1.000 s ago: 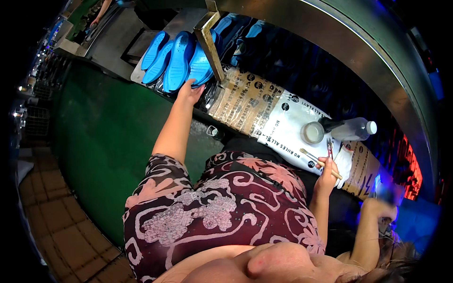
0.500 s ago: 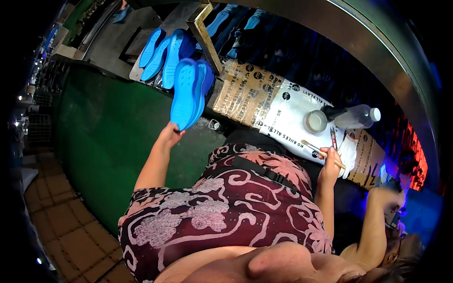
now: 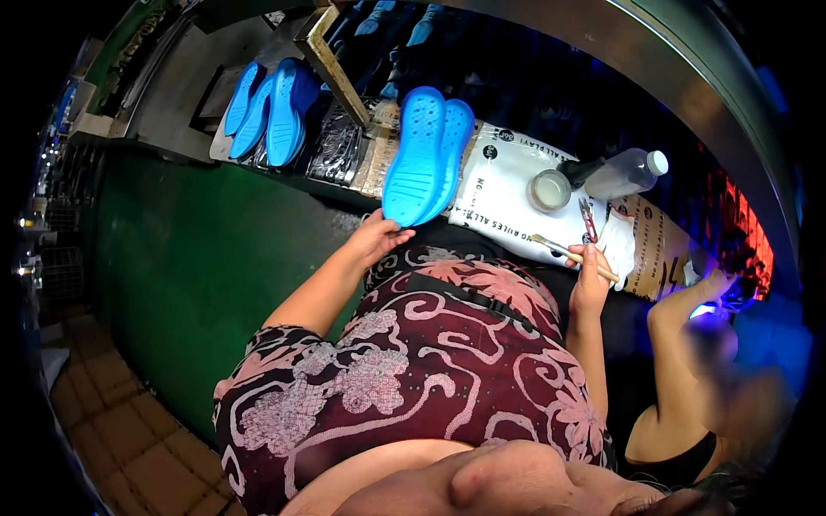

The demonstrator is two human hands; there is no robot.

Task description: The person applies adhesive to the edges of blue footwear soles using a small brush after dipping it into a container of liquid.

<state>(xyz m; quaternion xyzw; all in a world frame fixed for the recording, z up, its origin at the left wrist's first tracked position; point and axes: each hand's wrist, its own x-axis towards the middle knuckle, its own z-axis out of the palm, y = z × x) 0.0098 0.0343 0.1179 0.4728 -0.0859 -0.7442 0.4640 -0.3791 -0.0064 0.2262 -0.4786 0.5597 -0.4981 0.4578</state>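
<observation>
Since half a second ago: blue soles (image 3: 419, 159) had swung right, from beside the remaining stack to over the cardboard (image 3: 379, 168), left hand (image 3: 380, 239) moving along with them. Brush (image 3: 555, 246) held about the same spot.

Soles: just beyond left hand's fingertips, two showing, overlapped, grooved and holed face of the front one up, far ends pointing away. Left hand was closed on the near end only. Right hand (image 3: 589, 268) had the brush handle pinched, bristles aimed left over the near edge of the white sheet (image 3: 495, 202), well apart from the soles.

Step in hand, my read: carrying the soles across with the brush kept ready. A next move would call for steadying the pair, since one-end grip could let the far ends droop or the two slide apart.

Ahead of right hand: red snips (image 3: 588, 222) near, open jar (image 3: 549, 191) past them, clear bottle (image 3: 624, 174) farther out. White cloth (image 3: 618, 241) just right of it. Co-worker's arm (image 3: 675, 344) farther right. Ahead-left of left hand: more blue soles (image 3: 284, 120), with the metal bracket (image 3: 334, 64) beyond.
</observation>
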